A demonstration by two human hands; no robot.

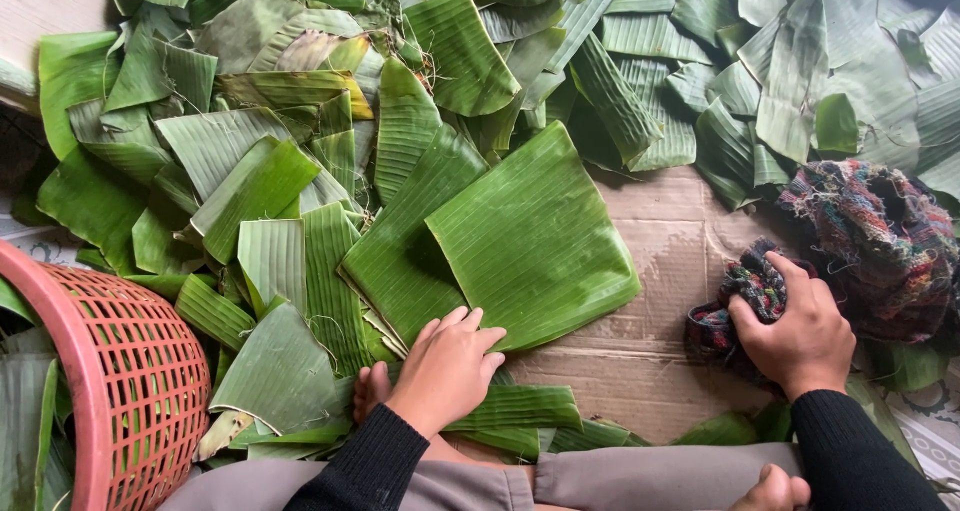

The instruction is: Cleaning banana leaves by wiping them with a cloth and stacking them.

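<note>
Grey trousers [600,476] on my folded legs are closest to me, with my bare toes [372,389] looking out beside my left wrist. My left hand [448,369] lies flat, fingers stretched and together, holding nothing; it presses the near corner of the large square piece of green banana leaf [535,236]. This leaf rests partly on the brown cardboard sheet [650,271] that covers the floor, and partly on other cut leaves. My right hand [800,336], to the right of the big leaf, is closed around a bunch of the multicoloured woven cloth [880,236]; the rest of the cloth is heaped just behind it.

I think some things could go wrong. The cardboard looks damp in a dark patch beside the big leaf, so the leaf can slide under my palm if I push sideways. Banana leaf splits easily along its ribs, and hard rubbing with the cloth may tear it. The pile of green cut leaves [300,121] behind and left of the big leaf is loose, and pieces may get mixed.

Left of the big leaf, at the edge of the view, stands a pink plastic lattice basket [140,371]. I see leaf pieces behind its rim, but how full it is I cannot tell.
</note>
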